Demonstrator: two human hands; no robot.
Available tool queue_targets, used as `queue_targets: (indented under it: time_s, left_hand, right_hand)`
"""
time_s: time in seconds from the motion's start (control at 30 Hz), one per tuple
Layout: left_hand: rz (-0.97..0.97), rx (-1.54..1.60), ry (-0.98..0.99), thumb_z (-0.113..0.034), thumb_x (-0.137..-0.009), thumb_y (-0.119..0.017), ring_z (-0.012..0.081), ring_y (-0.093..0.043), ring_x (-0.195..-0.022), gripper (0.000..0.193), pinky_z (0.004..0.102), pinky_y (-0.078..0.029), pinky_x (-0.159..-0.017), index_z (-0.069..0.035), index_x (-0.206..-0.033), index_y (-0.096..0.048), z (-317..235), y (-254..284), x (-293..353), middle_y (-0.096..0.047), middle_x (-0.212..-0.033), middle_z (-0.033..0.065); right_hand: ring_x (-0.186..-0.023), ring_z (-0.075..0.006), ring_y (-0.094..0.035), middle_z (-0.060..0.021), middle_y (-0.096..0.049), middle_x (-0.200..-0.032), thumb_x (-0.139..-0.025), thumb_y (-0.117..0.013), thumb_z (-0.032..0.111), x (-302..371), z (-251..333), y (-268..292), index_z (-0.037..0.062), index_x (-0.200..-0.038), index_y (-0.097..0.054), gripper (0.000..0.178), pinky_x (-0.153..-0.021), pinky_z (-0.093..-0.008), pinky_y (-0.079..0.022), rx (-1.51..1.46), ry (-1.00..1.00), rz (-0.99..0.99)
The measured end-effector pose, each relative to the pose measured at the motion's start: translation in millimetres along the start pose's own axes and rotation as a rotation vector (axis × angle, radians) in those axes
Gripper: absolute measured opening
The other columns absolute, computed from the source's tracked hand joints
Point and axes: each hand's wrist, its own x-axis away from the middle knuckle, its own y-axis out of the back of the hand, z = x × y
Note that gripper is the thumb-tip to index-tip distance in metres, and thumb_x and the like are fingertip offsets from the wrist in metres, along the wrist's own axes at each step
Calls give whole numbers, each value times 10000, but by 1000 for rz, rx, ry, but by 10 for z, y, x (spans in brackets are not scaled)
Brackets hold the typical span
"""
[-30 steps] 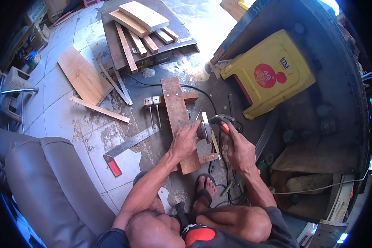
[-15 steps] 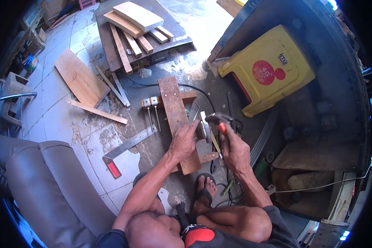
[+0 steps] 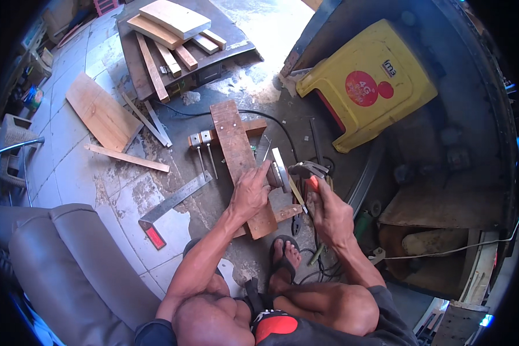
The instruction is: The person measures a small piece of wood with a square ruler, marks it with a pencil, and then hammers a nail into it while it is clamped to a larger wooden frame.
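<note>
My right hand [image 3: 333, 214] is closed round the orange-red grip of a claw hammer [image 3: 309, 169]. Its dark metal head is just right of a dark block with a pale, flat metal edge [image 3: 280, 170], with a small gap between them. The fingers of my left hand [image 3: 251, 193] curl round this block, partly hiding it, so its exact kind is unclear. Under that hand lies a worn brown plank [image 3: 229, 134], set across a wooden crosspiece [image 3: 255, 127] with two bolts or rods fixed at its left end.
A try square [image 3: 176, 199] with a red-marked handle lies left of the plank. Loose boards [image 3: 102, 112] rest on the tiles, and more timber [image 3: 176, 18] is stacked on a low table. A yellow plastic stool [image 3: 369, 86] leans at right. Pliers [image 3: 296, 224] and cables lie near my foot.
The hammer head has drawn slightly away to the right from the block. My left hand keeps its hold, and the whole view has shifted a little.
</note>
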Motion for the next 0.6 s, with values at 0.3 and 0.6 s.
queue_targets:
  time_s: [0.3,0.6]
  left_hand:
    - [27,12,-3,5,-779,-670,450,-582,-1195,682,484,-440,-1063,70,-1427,-467,-84,-11,-39,-604,-1317,283]
    - [-19,6,-48,-5,-774,-698,449,-584,-1185,701,479,-443,-1054,74,-1430,-464,-23,-69,-31,-617,-1279,287]
  right_hand:
    - [-728,-399,-698,-178,-709,-871,-979,-623,150,6,-109,-140,119,-1365,-539,396,-612,-497,-539,-162,68,-108]
    - [-757,-413,-703,-216,-706,-926,-985,-616,160,52,-130,-274,116,-1351,-549,375,-627,-496,-553,-176,167,-233]
